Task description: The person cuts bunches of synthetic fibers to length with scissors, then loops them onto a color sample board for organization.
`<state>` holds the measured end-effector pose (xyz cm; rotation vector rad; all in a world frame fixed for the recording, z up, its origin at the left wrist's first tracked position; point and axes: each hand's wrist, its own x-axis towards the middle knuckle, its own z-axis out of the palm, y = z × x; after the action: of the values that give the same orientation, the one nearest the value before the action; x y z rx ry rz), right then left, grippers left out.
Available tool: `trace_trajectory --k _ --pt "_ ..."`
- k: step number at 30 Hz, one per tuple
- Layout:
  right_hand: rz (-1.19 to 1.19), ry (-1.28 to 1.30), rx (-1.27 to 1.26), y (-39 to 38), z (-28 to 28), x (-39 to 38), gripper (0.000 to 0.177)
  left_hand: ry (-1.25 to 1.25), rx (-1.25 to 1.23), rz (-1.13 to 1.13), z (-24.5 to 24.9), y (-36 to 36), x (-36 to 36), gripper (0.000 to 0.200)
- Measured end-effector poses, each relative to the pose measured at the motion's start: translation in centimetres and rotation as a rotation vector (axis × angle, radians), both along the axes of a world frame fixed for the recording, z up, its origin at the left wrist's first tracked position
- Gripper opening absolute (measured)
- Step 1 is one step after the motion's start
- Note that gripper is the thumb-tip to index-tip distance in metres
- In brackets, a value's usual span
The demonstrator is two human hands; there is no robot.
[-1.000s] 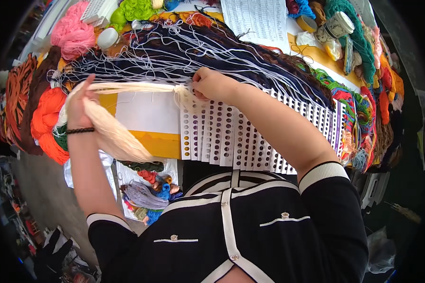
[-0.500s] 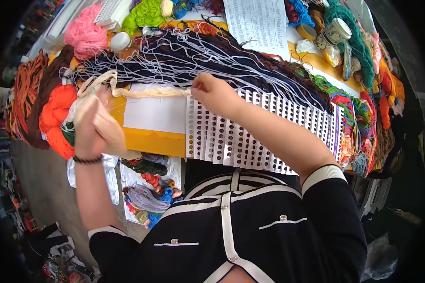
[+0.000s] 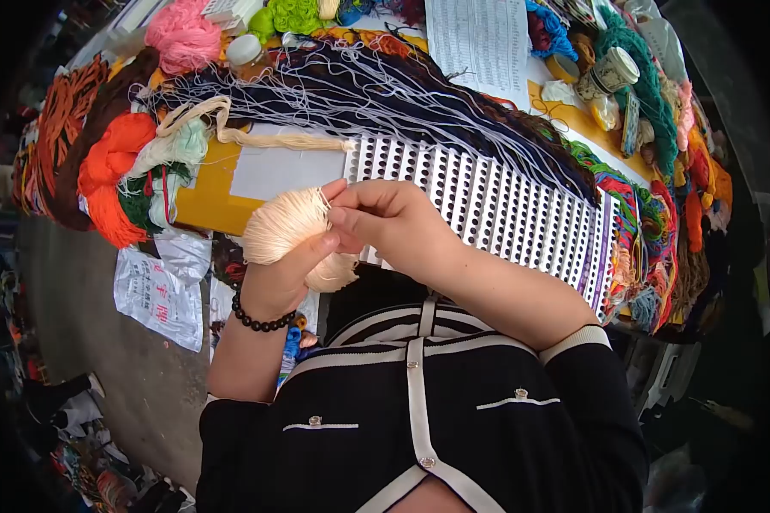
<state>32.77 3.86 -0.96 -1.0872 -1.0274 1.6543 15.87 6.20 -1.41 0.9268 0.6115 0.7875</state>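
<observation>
Closest to the camera, a dark top with pale trim filled the lower frame and hid the near edge of the table. Just above it, the left hand (image 3: 293, 272), with a bead bracelet (image 3: 261, 321) at the wrist, was curled around a cream yarn bundle (image 3: 275, 227), the thumb pressed against its side. The right hand (image 3: 395, 224) met it from the other side, fingers closed and pinching the bundle's top end. Together the hands and the bundle covered the near left corner of the perforated cards (image 3: 496, 201), which fanned out in overlapping white strips towards the right.

To the left, below the table edge, lay a printed plastic bag (image 3: 157, 291). On the table beside the cards sat a white paper (image 3: 274, 171) on a yellow board (image 3: 198, 195). A loose cream strand (image 3: 274, 139) ran along the paper's far edge, its end touching the cards. Orange yarn (image 3: 111, 162) was heaped at the left.

Beyond, dark threads (image 3: 385, 90) crossed with white strings spread over the cards' far edge. Farthest off were pink yarn (image 3: 182, 36), a printed sheet (image 3: 479, 34) and a patterned jar (image 3: 607, 73).
</observation>
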Motion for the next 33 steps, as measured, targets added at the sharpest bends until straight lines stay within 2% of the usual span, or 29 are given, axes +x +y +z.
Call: trace_trajectory --k 6,12,15,20,22,24,26,27,29,31,33 --pt "-0.013 0.077 0.039 -1.0 0.5 1.1 0.015 0.015 -0.066 0.025 0.4 -0.8 0.6 0.048" --pt "0.009 -0.08 -0.021 -1.3 0.7 1.2 0.013 0.028 -0.022 0.016 -0.6 -1.3 1.5 0.044" --pt "-0.002 0.02 -0.084 -1.4 0.4 1.2 0.012 0.021 -0.004 0.02 -1.1 -1.5 1.4 0.042" --pt "-0.044 0.075 -0.014 -1.6 0.5 1.3 0.013 -0.057 -0.091 0.007 -0.6 -1.2 1.1 0.04" --pt "-0.052 0.08 -0.01 -1.7 0.7 1.3 0.013 -0.104 -0.185 0.076 -0.6 -1.3 1.0 0.037" --pt "-0.061 0.086 -0.006 -1.5 0.6 1.3 0.013 -0.109 -0.137 0.126 -0.6 -1.3 1.2 0.036" --pt "-0.158 0.398 -0.034 -1.2 0.0 1.4 0.012 -0.112 -0.091 0.175 -0.6 -1.2 0.9 0.036" --pt "-0.158 0.398 -0.036 -0.9 -0.1 1.8 0.012 -0.115 -0.126 0.184 -0.7 -1.1 0.4 0.037" --pt "-0.116 0.752 -0.236 -0.5 -0.5 2.8 0.01 -0.116 -0.164 0.195 -0.8 -1.0 0.1 0.038" --pt "-0.043 0.69 -0.223 -0.6 -0.5 2.7 0.009 -0.13 -0.056 0.084 -0.9 -1.0 0.4 0.04" --pt "-0.132 0.45 -0.214 -1.0 0.2 1.8 0.01 -0.123 -0.079 0.085 -0.7 -1.3 1.1 0.041"
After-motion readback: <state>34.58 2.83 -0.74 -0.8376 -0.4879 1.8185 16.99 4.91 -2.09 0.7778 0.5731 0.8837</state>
